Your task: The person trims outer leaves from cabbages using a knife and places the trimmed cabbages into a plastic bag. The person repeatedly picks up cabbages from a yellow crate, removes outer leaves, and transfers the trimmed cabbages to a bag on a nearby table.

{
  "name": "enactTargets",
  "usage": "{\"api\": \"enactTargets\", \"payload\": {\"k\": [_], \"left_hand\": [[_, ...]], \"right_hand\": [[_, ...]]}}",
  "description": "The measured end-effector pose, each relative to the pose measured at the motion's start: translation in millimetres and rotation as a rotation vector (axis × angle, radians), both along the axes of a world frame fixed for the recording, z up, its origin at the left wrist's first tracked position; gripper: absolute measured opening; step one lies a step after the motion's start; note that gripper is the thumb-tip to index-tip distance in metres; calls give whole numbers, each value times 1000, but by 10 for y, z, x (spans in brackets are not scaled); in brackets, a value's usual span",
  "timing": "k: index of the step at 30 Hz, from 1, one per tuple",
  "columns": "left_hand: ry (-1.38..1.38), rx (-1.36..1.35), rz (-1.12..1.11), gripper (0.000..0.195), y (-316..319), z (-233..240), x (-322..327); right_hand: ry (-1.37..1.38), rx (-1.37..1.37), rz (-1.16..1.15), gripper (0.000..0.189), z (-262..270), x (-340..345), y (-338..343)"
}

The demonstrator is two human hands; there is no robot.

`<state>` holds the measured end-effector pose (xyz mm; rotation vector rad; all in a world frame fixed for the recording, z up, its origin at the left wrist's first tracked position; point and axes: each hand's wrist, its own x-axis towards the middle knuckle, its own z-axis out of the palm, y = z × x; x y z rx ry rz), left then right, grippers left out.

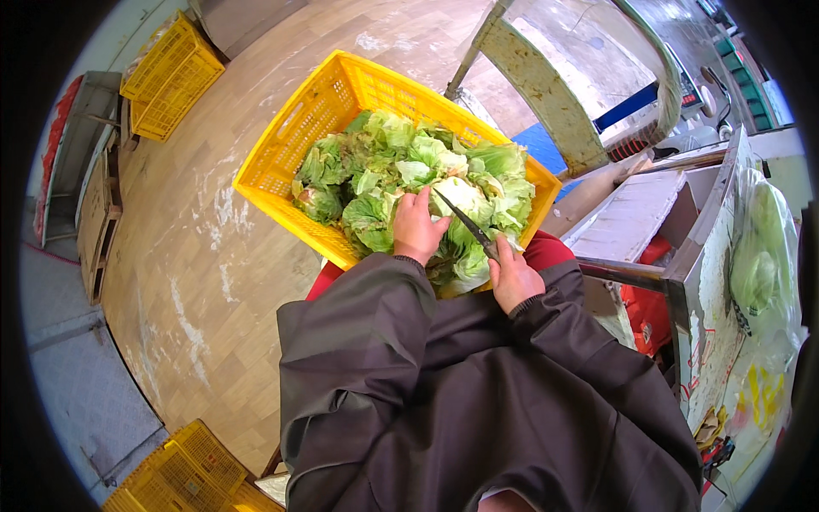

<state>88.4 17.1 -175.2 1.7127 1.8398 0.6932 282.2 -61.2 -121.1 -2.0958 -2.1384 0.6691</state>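
A yellow plastic crate [281,137] stands tilted before me, over my knees, with several heads of leafy lettuce [374,221] in it. Some outer leaves look brown and wilted. My right hand [516,275] grips a knife [466,222] with a dark blade, its tip pointing up and left at a pale lettuce head [462,197]. Just left of that head, my left hand [419,227] rests on the lettuce with its fingers bent; whether it grips a leaf is hidden.
A worn metal chair [544,89] stands beyond the crate. On the right is a cluttered table [700,256] with a plastic bag of greens [761,262] hanging beside it. Yellow crates [182,83] stand at the upper left, others [192,470] at the lower left, and a wooden pallet [105,224] at the left.
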Motion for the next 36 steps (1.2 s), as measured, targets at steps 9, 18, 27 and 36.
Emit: {"api": "enactTargets", "payload": {"k": [9,18,27,36], "left_hand": [[40,-41,-31,64,185,-22,34],[22,-73,-58,64,214,111,202],[53,-94,-63,63,196,106,182],[101,-116,-33,66,-49,107,69]], "right_hand": [[-113,35,-2,42,-15,-70,239],[-148,-103,-101,39,-20,-235,621],[-106,-105,-101,38,-29,-50,404],[-141,-51,-73,47,-233,-22,516]]}}
